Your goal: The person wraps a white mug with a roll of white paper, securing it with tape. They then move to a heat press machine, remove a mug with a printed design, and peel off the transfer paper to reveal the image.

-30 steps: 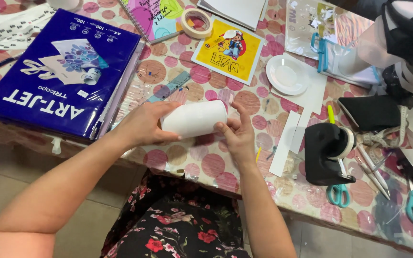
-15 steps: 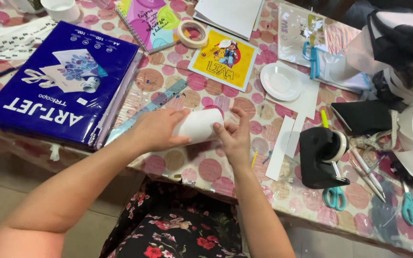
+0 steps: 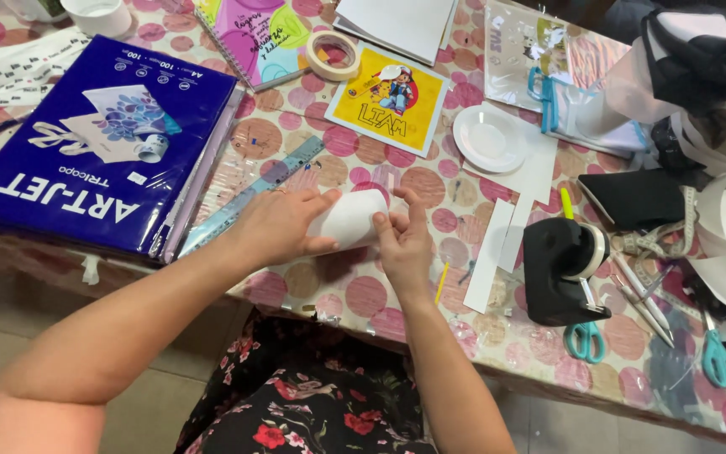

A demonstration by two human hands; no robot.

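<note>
A white paper tube (image 3: 352,219), rolled into a cylinder, lies sideways just above the dotted tablecloth (image 3: 371,294) in front of me. My left hand (image 3: 277,225) wraps around its left part with the fingers over the top. At the tube's right end my right hand (image 3: 403,238) pinches the edge with thumb and fingertips. Both forearms reach in from the bottom of the view.
A blue pack of paper (image 3: 98,143) lies at the left beside a clear ruler (image 3: 249,197). A black tape dispenser (image 3: 560,271), teal scissors (image 3: 586,339), white paper strips (image 3: 497,248), a white plate (image 3: 491,139), a yellow card (image 3: 391,97) and a tape roll (image 3: 334,55) lie around.
The view has shifted a little. Both hands have kept their hold on the tube, with the right hand's fingers working along its right end.
</note>
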